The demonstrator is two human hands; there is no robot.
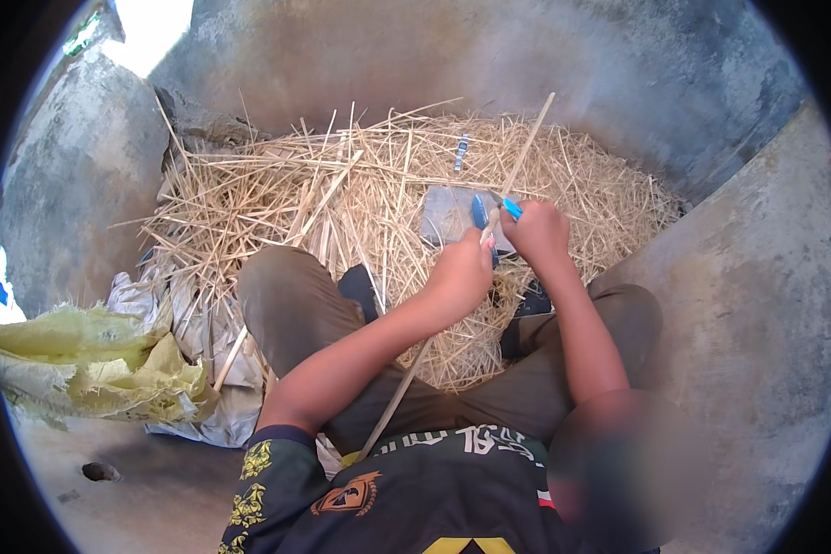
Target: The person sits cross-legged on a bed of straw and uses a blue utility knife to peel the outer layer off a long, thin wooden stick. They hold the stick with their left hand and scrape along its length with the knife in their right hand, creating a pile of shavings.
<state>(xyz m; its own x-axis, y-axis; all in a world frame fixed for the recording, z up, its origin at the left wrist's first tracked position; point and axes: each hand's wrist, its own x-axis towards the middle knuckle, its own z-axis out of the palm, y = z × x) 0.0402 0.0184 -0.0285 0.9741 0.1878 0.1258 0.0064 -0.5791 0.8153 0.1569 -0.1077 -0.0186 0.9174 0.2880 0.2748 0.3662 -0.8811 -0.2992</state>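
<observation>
A long pale stalk runs slanting from my lap up over the straw. My left hand is closed around its middle. My right hand grips a small knife with a bright blue handle. Its short blade lies close beside the stalk, just above my left fingers; whether it touches cannot be made out. Beneath both hands is a flat grey slab. A darker blue, elongated object shows on the slab, partly covered by my hands and the stalk.
Loose straw is heaped before my crossed legs. A wristwatch rests on it. Longer stalks stick out at the left, near a torn yellow sack and crumpled whitish sheeting. Concrete walls close in behind and to the right.
</observation>
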